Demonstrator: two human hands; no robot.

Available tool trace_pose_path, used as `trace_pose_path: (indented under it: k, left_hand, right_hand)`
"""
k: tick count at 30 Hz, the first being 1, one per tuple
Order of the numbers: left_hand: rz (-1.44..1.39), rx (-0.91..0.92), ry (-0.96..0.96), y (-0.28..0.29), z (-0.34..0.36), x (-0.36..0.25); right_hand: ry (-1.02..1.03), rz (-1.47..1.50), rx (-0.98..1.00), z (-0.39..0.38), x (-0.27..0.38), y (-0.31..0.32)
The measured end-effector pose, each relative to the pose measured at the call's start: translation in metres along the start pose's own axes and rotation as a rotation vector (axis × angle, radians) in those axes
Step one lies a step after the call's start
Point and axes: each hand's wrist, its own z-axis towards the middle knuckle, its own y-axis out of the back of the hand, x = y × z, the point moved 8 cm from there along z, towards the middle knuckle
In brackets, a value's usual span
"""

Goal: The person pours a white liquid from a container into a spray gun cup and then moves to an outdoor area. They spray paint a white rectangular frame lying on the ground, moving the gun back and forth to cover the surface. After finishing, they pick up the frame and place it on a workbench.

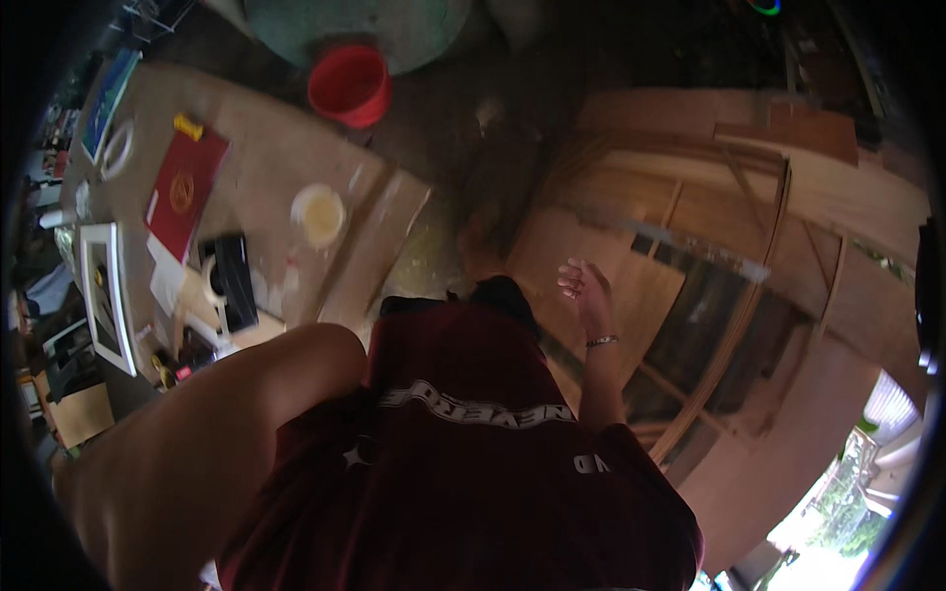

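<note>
My right hand (pixel 588 291) hangs in the air in front of me, its fingers loosely bent and nothing visible in them. A bracelet (pixel 601 341) circles that wrist. Nearest to the hand is a light plywood panel (pixel 631 320), part of a wooden frame structure (pixel 778 227) on my right; the hand appears apart from it. My left arm (pixel 222 424) reaches out to the lower left beside the worktable (pixel 286 128), and the left hand is out of sight.
On the worktable lie a dark red folder (pixel 187 192), a round cream-coloured container (pixel 318 215), a black flat item (pixel 235 281) and a white frame (pixel 105 295). Beyond the table are a red bucket (pixel 350 87) and a large pale green round object (pixel 360 30). Daylight enters at lower right.
</note>
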Motion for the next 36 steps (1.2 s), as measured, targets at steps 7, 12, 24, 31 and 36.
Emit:
trace_pose_path:
  k: [7,12,24,31,36]
  left_hand:
    - [-0.172,-0.214,0.188,0.104,0.062,0.282]
    - [-0.298,-0.274,0.415,0.12,0.078,0.449]
    - [-0.385,-0.146,1.101,0.269,0.092,0.803]
    - [-0.656,-0.202,0.974,0.31,0.164,0.962]
    - [-0.547,0.313,0.525,0.226,0.306,1.036]
  right_hand:
    - [0.405,-0.273,0.049,0.177,0.312,-0.016]
    - [0.494,-0.276,0.136,0.261,0.425,-0.044]
    - [0.339,-0.829,-0.211,0.475,0.358,0.104]
    - [-0.192,-0.699,-0.325,0.491,0.142,0.212]
    - [-0.212,-0.554,-0.266,0.581,0.239,0.178]
